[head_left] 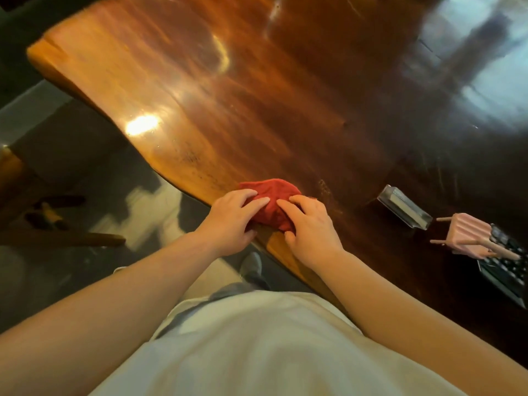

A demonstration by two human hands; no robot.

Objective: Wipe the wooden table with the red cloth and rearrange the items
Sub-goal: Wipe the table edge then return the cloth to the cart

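- Hands: the left hand [231, 215] and right hand [310, 224] lay side by side on the red cloth [271, 195]. Their fingers were spread and nearly straight across its top, pressing down rather than pinching. Both thumbs sat on the near side.
- Location: the cloth sat under the fingertips of both hands, on the wooden desk [200, 81] right at its near edge, with a small part reaching out beyond the fingers.
- Step, as judged: a wiping stroke worked with both hands from the near edge.
- Method recommended: even pressure from both hands was advised. The push should run away from the body in overlapping lanes along the grain. Opening the wad flatter would put more fabric on the wood. Care was needed at the edge, where the cloth could slip off.
- Obstructions: a clear stand [404, 207] stood to the right of the right hand. Further right was a pink ribbed item [468, 237] with wooden pegs, touching or overlapping a dark keyboard-like object [505, 270]. All were well apart from the cloth. In my judgement they would need lifting before that side could be wiped.
- Appearance of cloth: it was deep red, soft and wrinkled, bunched into a rounded mound. No print or label showed. Whether it was damp or dry could not be told.
- Surface: the glossy reddish-brown top carried bright glare beyond the hands, and blur prevented any finding on smears.
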